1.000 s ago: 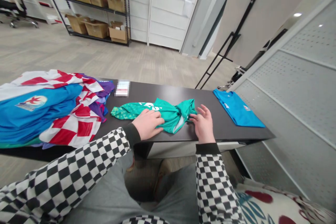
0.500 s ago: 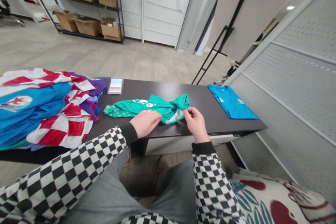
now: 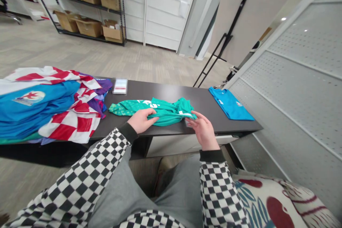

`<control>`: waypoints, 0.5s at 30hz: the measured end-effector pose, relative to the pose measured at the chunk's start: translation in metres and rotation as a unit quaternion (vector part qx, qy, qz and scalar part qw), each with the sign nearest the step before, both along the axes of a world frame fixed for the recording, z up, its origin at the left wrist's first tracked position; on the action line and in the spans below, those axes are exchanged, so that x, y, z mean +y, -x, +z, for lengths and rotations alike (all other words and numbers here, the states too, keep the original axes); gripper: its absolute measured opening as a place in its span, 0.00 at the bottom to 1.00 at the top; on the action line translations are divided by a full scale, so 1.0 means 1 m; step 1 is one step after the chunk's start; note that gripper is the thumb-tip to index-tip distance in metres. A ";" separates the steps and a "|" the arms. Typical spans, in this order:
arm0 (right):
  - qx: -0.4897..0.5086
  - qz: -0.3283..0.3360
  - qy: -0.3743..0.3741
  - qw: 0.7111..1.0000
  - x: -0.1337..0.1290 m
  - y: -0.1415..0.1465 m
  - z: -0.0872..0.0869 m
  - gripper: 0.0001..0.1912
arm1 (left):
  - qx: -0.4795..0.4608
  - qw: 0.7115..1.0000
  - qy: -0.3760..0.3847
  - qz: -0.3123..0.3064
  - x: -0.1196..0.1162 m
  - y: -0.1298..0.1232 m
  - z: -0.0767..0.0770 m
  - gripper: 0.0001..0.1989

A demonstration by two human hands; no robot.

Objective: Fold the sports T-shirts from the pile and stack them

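Observation:
A crumpled green garment [image 3: 168, 110] with white lettering lies along the dark table [image 3: 203, 105]. My left hand [image 3: 143, 119] pinches its near edge below the lettering, thumb and fingers closed on the cloth. At the garment's right end, my right hand [image 3: 201, 126] grips the edge between thumb and fingers, close to a small white label. To the right lies a folded blue shirt [image 3: 231, 105]. On the left is a heap of clothes with a blue shirt [image 3: 40, 103] and a red-and-white checked one [image 3: 71, 126].
A small blurred card [image 3: 120, 86] sits near the table's far edge. Beyond the floor stands a shelf [image 3: 80, 1] with cardboard boxes. A perforated panel [image 3: 299, 74] rises at the right, and a patterned cushion [image 3: 267, 199] is at the lower right.
The garment's right end has been opened out, and its white label now shows. My left hand has shifted slightly left along the near edge; my right hand has moved a little right.

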State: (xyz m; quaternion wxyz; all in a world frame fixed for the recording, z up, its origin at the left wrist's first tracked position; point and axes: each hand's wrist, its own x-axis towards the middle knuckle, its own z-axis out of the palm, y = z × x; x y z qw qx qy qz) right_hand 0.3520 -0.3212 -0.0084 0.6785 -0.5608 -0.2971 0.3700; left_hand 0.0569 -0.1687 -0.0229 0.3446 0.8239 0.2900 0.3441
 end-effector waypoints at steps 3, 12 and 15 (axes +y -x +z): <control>-0.049 -0.006 -0.016 0.999 -0.003 -0.004 -0.019 0.24 | -0.002 1.000 -0.008 0.018 0.000 0.004 -0.006 0.16; -0.164 -0.040 0.036 0.985 0.008 -0.002 -0.032 0.24 | 0.040 0.998 -0.053 0.020 -0.009 0.004 -0.007 0.20; -0.217 -0.062 0.046 0.973 0.010 -0.001 -0.038 0.23 | 0.048 0.997 -0.052 0.025 -0.010 0.007 -0.007 0.20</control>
